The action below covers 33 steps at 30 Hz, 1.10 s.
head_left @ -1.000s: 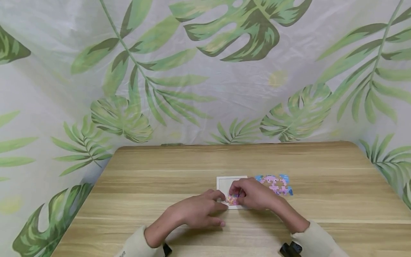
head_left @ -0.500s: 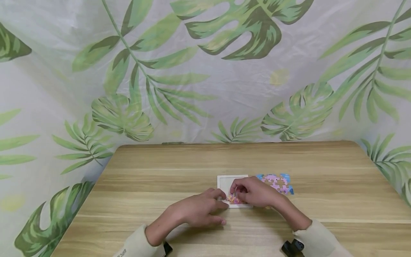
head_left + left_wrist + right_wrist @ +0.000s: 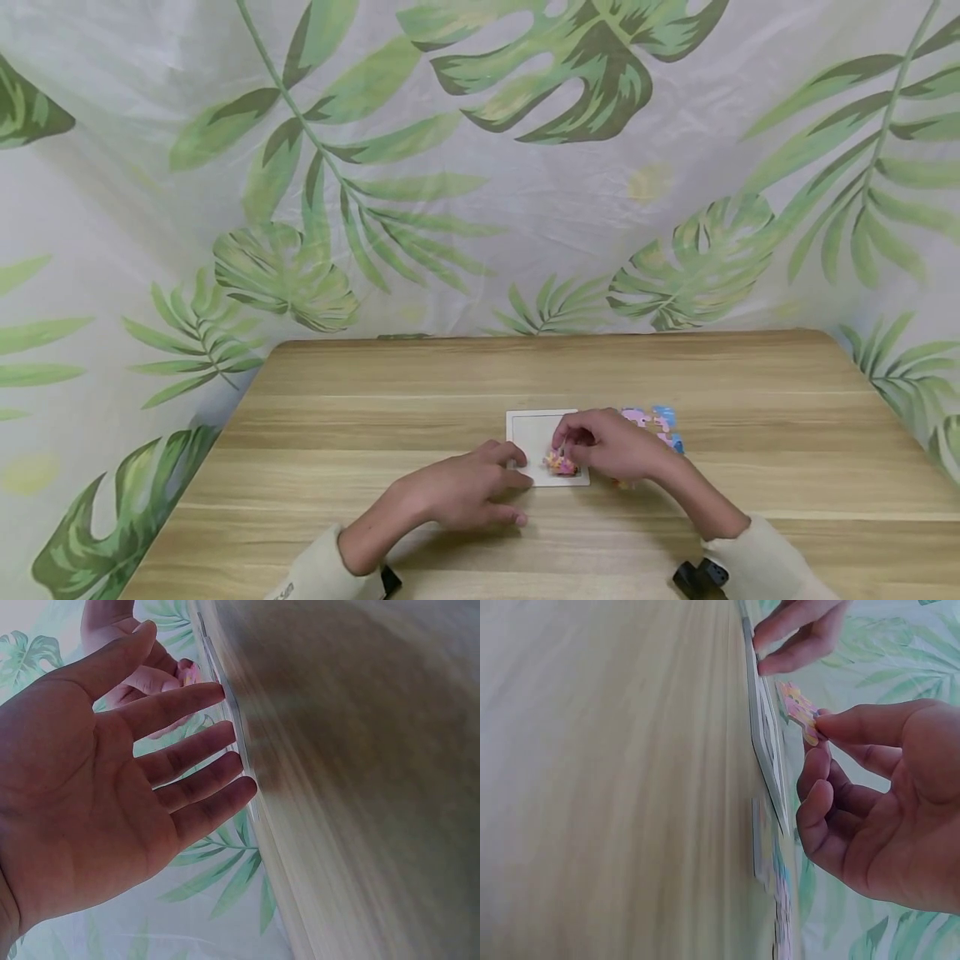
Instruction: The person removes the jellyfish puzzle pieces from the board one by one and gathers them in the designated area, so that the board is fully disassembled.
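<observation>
Between thumb and forefinger, my right hand [image 3: 615, 448] pinches a jigsaw puzzle piece [image 3: 561, 463] printed in pink, orange and yellow. The right wrist view shows the puzzle piece [image 3: 799, 709] tilted, raised above a shallow white puzzle tray [image 3: 525, 422]. My left hand [image 3: 467, 489] has its fingers spread and extended, the fingertips at the tray's left and near-left edge. In the left wrist view its palm [image 3: 82, 780] holds nothing. The right hand covers part of the tray's right side.
Right of the tray lie several pink and blue puzzle pieces [image 3: 665, 418], partly hidden behind my right hand and forearm. An orange bit [image 3: 621, 483] shows below that hand. A wooden table [image 3: 375, 375] bears everything, with a leaf-patterned cloth [image 3: 555, 208] behind.
My right hand has shifted rightward with the pinched piece, which now tilts up more over the tray's near right part. The left hand has stayed in place.
</observation>
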Available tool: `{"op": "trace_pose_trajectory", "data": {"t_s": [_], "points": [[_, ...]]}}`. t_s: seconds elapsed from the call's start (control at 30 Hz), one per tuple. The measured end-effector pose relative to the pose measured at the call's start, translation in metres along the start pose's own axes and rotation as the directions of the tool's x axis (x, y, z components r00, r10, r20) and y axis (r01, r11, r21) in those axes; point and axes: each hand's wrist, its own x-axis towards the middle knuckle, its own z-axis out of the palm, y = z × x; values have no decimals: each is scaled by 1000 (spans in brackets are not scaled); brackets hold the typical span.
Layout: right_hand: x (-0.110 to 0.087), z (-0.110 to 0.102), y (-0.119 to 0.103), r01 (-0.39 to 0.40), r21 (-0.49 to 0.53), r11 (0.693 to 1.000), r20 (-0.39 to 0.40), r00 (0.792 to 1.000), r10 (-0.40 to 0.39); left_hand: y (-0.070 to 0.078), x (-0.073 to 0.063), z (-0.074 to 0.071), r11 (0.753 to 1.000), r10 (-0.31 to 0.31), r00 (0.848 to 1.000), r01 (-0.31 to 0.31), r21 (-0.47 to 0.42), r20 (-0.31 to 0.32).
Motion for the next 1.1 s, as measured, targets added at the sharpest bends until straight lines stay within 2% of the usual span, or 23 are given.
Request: {"op": "trace_pose_trajectory", "data": {"t_s": [0.3,0.53,0.7,0.83,1.1], "points": [[-22,-12,9,20,6,1000,-36,999,-20,-1,-2,1,1000,-3,1000,3,-7,-6],[-39,-21,21,35,51,998,-33,999,-33,0,-2,0,1000,-9,1000,9,2,-1],[-51,-29,26,49,31,998,-61,997,-47,1,-3,0,1000,-14,1000,14,-3,-2],[-58,-35,29,33,-3,999,-85,996,-33,1,-4,-1,1000,-15,1000,15,-3,-2],[-74,-44,40,-3,-9,1000,-81,997,2,1,-4,0,1000,-20,1000,20,-5,2]]}}
